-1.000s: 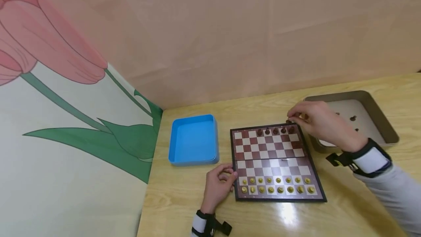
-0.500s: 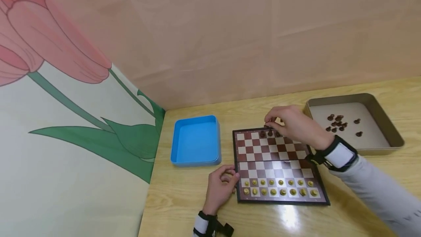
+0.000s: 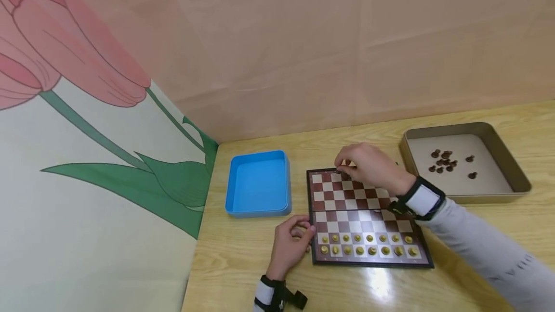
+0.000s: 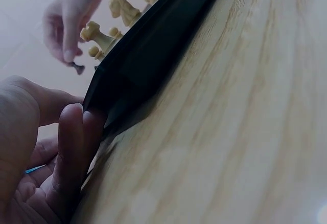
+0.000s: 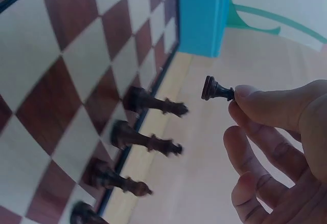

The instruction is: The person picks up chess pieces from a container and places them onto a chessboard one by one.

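Note:
A chessboard point(image 3: 347, 204) lies on the table, its squares brown and white. My left hand point(image 3: 289, 245) holds the board's left edge between thumb and fingers. Over the far left part of the board is my right hand point(image 3: 368, 167), pinching a small dark brown chess piece point(image 5: 217, 89) by its top, base outward. The piece is in the air, and its top is hidden by the fingertips. Several dark chess pieces point(image 5: 156, 137) stand along the far row in the right wrist view. Cream-yellow chess pieces point(image 3: 372, 251) fill the two near rows.
Right of the board stands a brown-rimmed tray point(image 3: 498, 196) with several dark pieces lying in it. A blue box point(image 3: 258, 214) sits at the board's left. Behind the table point(image 3: 234, 273) rises a pinkish cloth-like wall point(image 3: 277, 61).
My right hand has moved left along the board's far edge with the dark chess piece, uncovering the tray's contents. My left hand stays at the board's left edge.

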Demonstrator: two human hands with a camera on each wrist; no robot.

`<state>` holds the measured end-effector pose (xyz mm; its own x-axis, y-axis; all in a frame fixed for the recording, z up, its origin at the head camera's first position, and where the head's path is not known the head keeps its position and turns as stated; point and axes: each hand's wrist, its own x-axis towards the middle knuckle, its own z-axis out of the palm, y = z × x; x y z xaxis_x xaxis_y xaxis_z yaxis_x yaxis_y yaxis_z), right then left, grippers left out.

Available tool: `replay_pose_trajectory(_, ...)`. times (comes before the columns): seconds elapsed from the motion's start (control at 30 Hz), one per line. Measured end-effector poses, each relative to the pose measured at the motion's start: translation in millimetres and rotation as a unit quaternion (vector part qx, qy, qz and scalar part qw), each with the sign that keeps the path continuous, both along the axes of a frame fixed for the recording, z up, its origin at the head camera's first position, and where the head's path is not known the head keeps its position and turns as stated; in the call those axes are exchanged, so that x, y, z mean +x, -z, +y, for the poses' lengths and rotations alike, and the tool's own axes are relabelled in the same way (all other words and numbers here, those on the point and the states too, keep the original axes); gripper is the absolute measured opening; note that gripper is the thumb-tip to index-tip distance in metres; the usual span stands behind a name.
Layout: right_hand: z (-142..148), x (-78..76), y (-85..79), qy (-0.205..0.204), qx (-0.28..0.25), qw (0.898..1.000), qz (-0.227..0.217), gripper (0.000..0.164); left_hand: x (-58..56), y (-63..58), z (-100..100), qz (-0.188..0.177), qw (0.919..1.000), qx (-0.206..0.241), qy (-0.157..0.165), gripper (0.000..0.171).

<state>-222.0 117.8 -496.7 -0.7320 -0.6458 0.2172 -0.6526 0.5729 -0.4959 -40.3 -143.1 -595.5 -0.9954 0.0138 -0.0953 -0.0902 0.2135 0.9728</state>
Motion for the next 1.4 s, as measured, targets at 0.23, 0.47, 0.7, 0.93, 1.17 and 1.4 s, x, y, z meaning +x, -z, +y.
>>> replay_pose_trajectory(0.23,-8,-2.1,17.9,-0.009,0.015,1.000,0.003,0.011,-0.6,2.2,0,0.005,1.0000,0.001,0.002,0.030)
replay_pose_trajectory(0.47,-9,-1.9,28.3,-0.004,0.024,1.000,-0.001,0.011,-0.9,2.6,1,0.000,1.0000,-0.001,0.003,0.029)
replay_pose_trajectory(0.7,-10,-3.2,33.8,-0.001,0.021,1.000,-0.003,0.011,-0.7,3.0,0,-0.006,1.0000,-0.003,0.002,0.029)
replay_pose_trajectory(0.93,-12,-4.7,37.1,-0.006,0.014,1.000,-0.009,0.011,-0.7,3.7,0,-0.013,0.9999,0.005,-0.001,0.033)
replay_pose_trajectory(1.17,-11,-4.4,36.6,0.001,0.016,1.000,-0.019,0.012,-1.2,4.0,-1,-0.017,0.9998,0.002,0.003,0.032)
replay_pose_trajectory(1.4,-10,-5.1,35.0,-0.003,0.017,1.000,-0.024,0.011,-2.0,2.0,-2,-0.013,0.9999,0.001,0.003,0.031)
